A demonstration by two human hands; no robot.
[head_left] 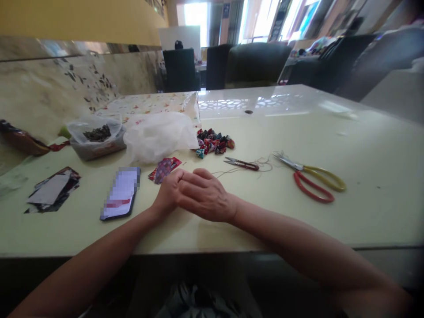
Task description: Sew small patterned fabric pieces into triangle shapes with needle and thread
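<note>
- Right hand [207,197] lies over the left hand [168,191] near the front edge of the worktop [364,145]; the fingers of both are loosely curled together, and I cannot tell whether anything is pinched between them.
- Judged from this, the 2 hands are paused rather than working (no tool is lifted, nothing is visibly gripped).
- Any pick-up from here would call for the hands to part first, and a fine pinch, since the nearest things lie flat and thin.
- Nearest is a patterned piece [164,169] at 11 o'clock, just beside the left fingertips: flat, folded, with red edging and a checked purple face.
- A thin thread [265,167] trails off at 1 o'clock, past the red snips [242,164].
- At 12 o'clock sits a pile of small folded pieces [213,142], bright and mixed in colour, beside a white plastic bag [159,134].
- Yellow-and-red scissors [311,179] lie at 3 o'clock, a phone [121,192] at 9 o'clock.
</note>
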